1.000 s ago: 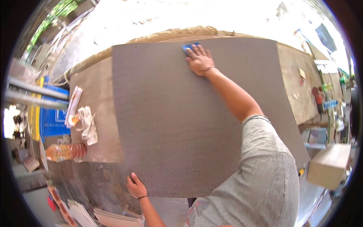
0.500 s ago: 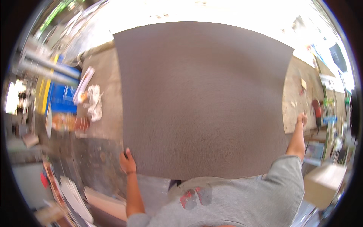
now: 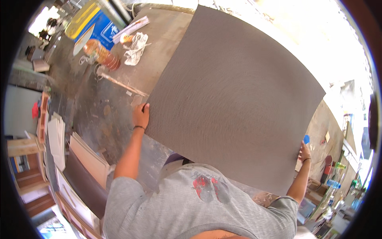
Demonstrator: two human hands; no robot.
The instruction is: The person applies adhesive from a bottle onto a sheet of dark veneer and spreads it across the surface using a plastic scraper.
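Observation:
A large brown sheet (image 3: pixel 238 87), finely grained with curved streaks on its face, lies tilted across the workbench (image 3: pixel 167 30) in front of me. My left hand (image 3: pixel 141 115) is closed on its left edge close to the near corner, thumb on top. At the right edge, my right hand (image 3: pixel 305 152) is closed around the rim, its fingers partly hidden. Just beyond those fingertips shows a small blue object (image 3: pixel 306 139); whether it touches the hand I cannot tell.
Left on the bench are a white rag (image 3: pixel 136 48), a bottle of reddish-brown liquid (image 3: pixel 102 55) and a blue-yellow container (image 3: pixel 93 24). Boards (image 3: pixel 89 157) lean at lower left. A red-and-black tool (image 3: pixel 327 168) and a yellow block (image 3: pixel 327 136) lie right.
The view has turned, so the sheet appears rotated clockwise. My right hand, apart from the sheet over the bench before, now grips its right edge. The left hand keeps its hold.

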